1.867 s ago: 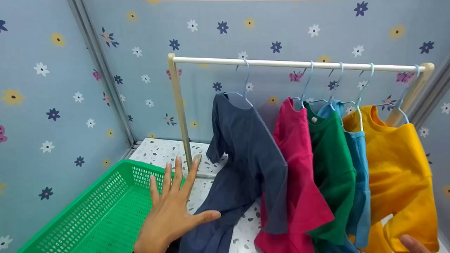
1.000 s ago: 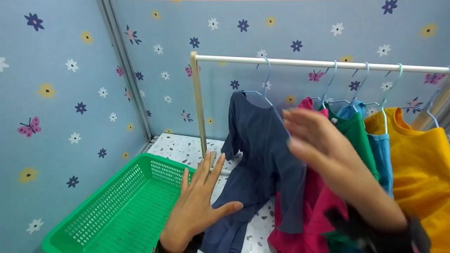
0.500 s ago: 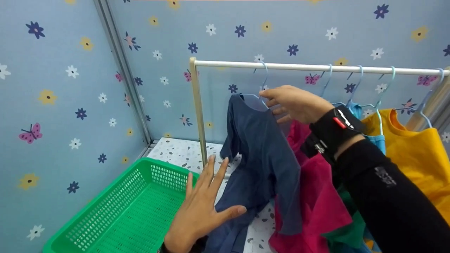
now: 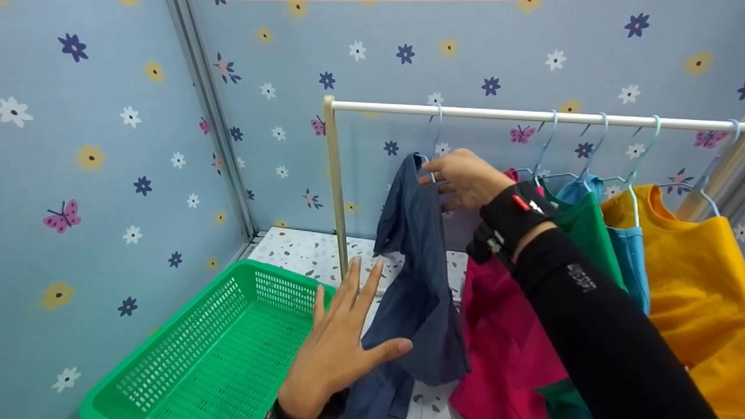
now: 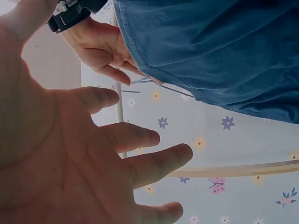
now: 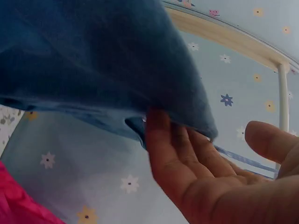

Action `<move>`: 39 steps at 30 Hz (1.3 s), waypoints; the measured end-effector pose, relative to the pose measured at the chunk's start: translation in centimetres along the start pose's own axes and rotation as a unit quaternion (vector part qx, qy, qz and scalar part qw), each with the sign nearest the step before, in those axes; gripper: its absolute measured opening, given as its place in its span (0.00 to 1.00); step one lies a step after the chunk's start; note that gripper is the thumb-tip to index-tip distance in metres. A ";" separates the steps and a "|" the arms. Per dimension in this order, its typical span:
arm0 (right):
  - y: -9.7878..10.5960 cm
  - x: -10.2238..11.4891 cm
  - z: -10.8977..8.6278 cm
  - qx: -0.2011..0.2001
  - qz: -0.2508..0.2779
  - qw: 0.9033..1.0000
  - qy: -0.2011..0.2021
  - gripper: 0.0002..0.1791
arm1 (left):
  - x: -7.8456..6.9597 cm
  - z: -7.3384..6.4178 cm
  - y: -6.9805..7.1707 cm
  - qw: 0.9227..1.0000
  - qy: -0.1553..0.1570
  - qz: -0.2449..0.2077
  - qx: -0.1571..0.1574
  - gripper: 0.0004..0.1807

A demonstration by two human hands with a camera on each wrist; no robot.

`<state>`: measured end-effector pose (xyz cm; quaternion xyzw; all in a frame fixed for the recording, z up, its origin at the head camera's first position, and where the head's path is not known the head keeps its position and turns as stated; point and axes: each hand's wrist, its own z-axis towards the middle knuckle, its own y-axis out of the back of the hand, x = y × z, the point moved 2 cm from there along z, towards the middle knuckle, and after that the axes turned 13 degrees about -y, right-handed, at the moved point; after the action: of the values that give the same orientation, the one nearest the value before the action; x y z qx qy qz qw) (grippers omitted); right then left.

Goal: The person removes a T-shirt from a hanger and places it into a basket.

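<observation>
A dark blue long garment [image 4: 422, 273] hangs from a light blue wire hanger [image 4: 437, 131] on the white rail [image 4: 495, 113]. My right hand [image 4: 465, 177] is at its shoulder, right by the hanger. In the right wrist view the fingers [image 6: 163, 149] reach against the blue cloth [image 6: 107, 60] at its edge, while the thumb [image 6: 271, 140] stands apart from them. My left hand [image 4: 332, 355] is spread wide in front of the garment, holding nothing. Its palm and parted fingers [image 5: 163, 163] face the camera in the left wrist view.
A green plastic basket [image 4: 247, 266] stands at the left on a speckled white surface [image 4: 291, 244]. Further right along the rail hang a pink garment [image 4: 506, 349], a green one [image 4: 585, 233], a light blue one [image 4: 631, 250] and a yellow one [image 4: 687, 262].
My right hand has come up from the lower right to the blue garment's shoulder. The garment has since turned more edge-on on its hanger. My left hand stays spread.
</observation>
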<state>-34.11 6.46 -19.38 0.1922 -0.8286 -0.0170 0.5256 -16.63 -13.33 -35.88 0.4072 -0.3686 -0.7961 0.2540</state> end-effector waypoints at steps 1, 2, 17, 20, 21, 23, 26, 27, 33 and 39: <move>-0.1 -0.2 0.3 -0.006 0.013 1.000 0.002 0.25 | 0.0 0.0 0.0 1.000 0.000 0.000 0.001 0.59; -0.2 -0.3 0.5 -0.011 0.026 1.000 0.005 0.25 | -0.1 0.0 -0.1 1.000 0.001 -0.002 0.004 0.59; 1.3 0.0 -0.1 0.001 0.203 0.978 0.049 0.08 | -0.6 0.1 -0.6 1.000 -0.013 -0.018 0.011 0.56; 1.4 0.4 -0.8 0.004 0.193 0.979 0.066 0.07 | -0.5 0.0 -0.5 1.000 -0.012 -0.018 0.007 0.54; 1.4 0.5 -1.0 0.005 0.188 0.980 0.070 0.08 | -0.4 0.0 -0.4 1.000 -0.011 -0.020 0.005 0.54; 1.3 0.6 -1.3 0.009 0.174 0.982 0.076 0.10 | -0.3 -0.1 -0.3 1.000 -0.010 -0.023 0.001 0.53; 0.9 0.4 -1.8 0.009 0.142 0.986 0.082 0.14 | -0.4 -0.3 -0.2 1.000 -0.012 -0.025 -0.009 0.52; 0.7 0.2 -1.9 0.010 0.131 0.988 0.083 0.15 | -0.4 -0.3 -0.1 1.000 -0.013 -0.024 -0.015 0.52; -0.2 -1.5 -2.3 0.018 0.092 0.993 0.076 0.16 | -1.4 0.0 -0.5 0.994 -0.055 0.015 -0.091 0.48; -1.2 -3.2 -2.7 0.027 0.087 0.993 0.071 0.19 | -3.1 1.0 -2.1 0.978 -0.096 -0.001 -0.186 0.40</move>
<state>-30.18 6.86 -21.25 0.1346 -0.8031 0.0647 0.5768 -16.05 -9.48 -35.70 0.2742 -0.2363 -0.8865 0.2883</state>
